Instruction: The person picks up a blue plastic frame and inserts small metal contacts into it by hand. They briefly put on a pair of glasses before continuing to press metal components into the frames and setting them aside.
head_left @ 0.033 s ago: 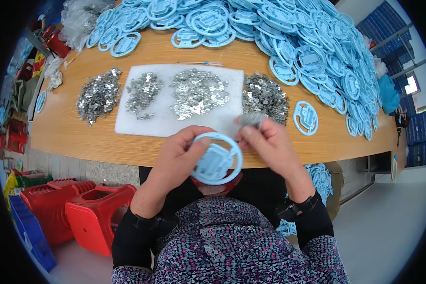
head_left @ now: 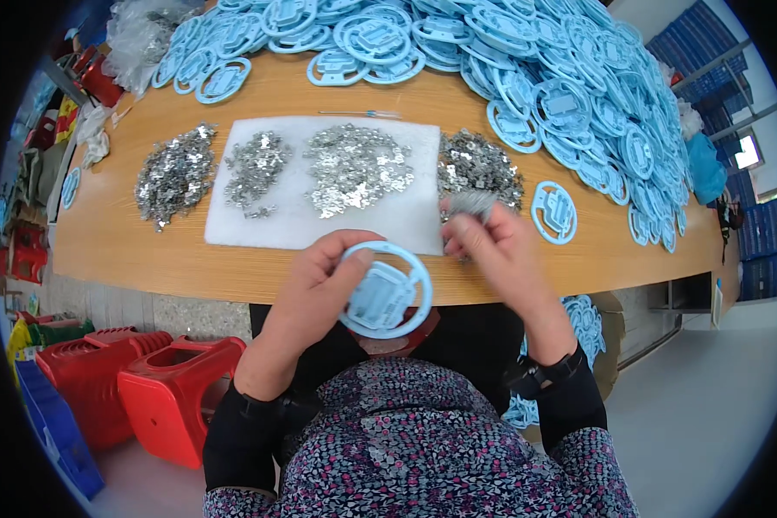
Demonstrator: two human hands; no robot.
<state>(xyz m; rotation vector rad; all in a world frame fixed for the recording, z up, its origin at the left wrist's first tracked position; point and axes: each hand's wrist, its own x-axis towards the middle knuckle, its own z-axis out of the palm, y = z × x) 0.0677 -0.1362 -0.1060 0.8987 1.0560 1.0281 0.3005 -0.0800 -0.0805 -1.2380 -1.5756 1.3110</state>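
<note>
A light blue plastic ring part point(head_left: 385, 291) is grasped by the left hand point(head_left: 318, 289), while small metal pieces point(head_left: 473, 205) are pinched by the right hand point(head_left: 496, 250) above the wooden table point(head_left: 190, 259).

Head cam, fisheye, looks steeply down, close on table point(head_left: 233, 268) edge

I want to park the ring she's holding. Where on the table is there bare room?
Bare wood shows along the near table edge, left of the left hand, and in the strip between the white mat and the far blue rings. The right end is crowded with blue rings; metal bits cover the mat.
</note>
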